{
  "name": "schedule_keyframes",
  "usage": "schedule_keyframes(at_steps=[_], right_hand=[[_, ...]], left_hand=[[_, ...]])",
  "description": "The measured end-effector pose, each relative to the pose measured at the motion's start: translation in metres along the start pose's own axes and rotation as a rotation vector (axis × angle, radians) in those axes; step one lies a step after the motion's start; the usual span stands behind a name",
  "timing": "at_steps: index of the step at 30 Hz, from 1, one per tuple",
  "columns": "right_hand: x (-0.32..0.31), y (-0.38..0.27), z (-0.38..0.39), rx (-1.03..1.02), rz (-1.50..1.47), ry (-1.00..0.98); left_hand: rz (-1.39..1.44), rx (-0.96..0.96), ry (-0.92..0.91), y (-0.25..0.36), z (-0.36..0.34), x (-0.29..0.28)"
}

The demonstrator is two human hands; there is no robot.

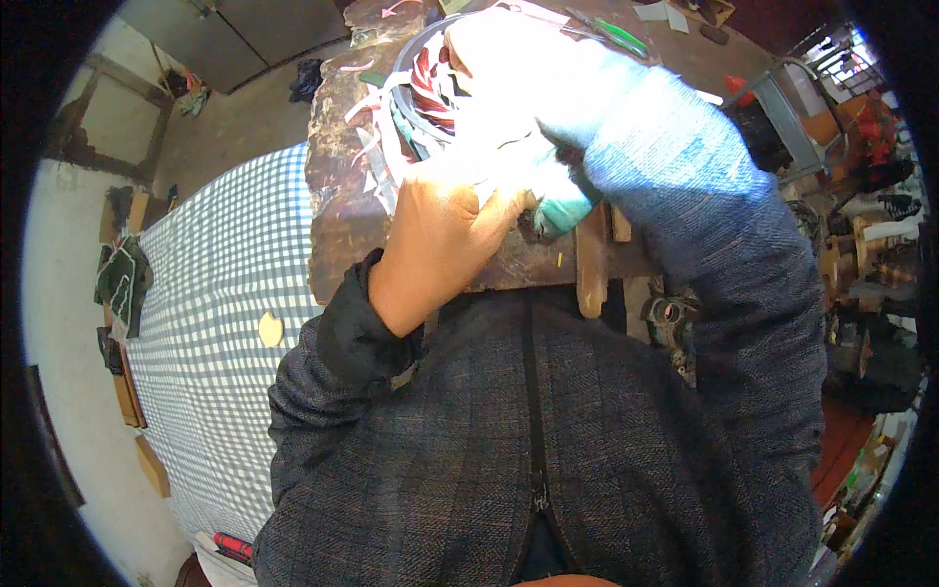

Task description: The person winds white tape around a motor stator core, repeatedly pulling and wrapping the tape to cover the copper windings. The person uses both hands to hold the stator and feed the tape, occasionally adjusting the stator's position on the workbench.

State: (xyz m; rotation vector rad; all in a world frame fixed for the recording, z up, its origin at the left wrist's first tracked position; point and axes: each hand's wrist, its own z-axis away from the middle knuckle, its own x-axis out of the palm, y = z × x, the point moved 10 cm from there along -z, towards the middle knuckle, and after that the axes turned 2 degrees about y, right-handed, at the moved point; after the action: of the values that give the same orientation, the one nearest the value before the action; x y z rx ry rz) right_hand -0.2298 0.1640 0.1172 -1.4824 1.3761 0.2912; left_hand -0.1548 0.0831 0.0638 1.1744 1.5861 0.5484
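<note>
My left hand (440,230) is closed at the middle of a worn wooden bench (342,220), fingers bent and thumb pressed inward. What it grips is washed out by strong light; a teal piece (565,203) shows beside its thumb. From the right my arm reaches over the bench to my right hand (479,49), which lies in the glare, so its fingers cannot be made out. Under and beside the hands is a round, grey-rimmed container (399,80) with red, white and green strips (427,93).
A wooden bar (591,264) juts over the bench's near edge. Behind my right arm lies a green-handled tool (621,39). A checked cloth (210,293) with a pale yellow disc (271,330) spreads at left. A metal-framed chair (797,117) stands at right.
</note>
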Motion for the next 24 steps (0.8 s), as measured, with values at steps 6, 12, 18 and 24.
schedule_keyframes(at_steps=[6, 12, 18, 24], right_hand=[[-0.004, 0.004, -0.003, -0.010, -0.049, -0.022], [-0.006, 0.003, -0.006, -0.029, -0.040, -0.020], [0.001, 0.006, -0.009, -0.077, 0.149, -0.013], [0.027, 0.035, -0.021, -0.002, 0.857, 0.000]], left_hand=[[0.022, 0.030, 0.041, 0.000, 0.001, -0.001], [-0.189, 0.170, 0.012, 0.026, 0.005, 0.000], [-0.529, 0.379, 0.114, 0.054, 0.029, -0.013], [-0.527, 0.455, 0.444, 0.053, 0.042, -0.070]])
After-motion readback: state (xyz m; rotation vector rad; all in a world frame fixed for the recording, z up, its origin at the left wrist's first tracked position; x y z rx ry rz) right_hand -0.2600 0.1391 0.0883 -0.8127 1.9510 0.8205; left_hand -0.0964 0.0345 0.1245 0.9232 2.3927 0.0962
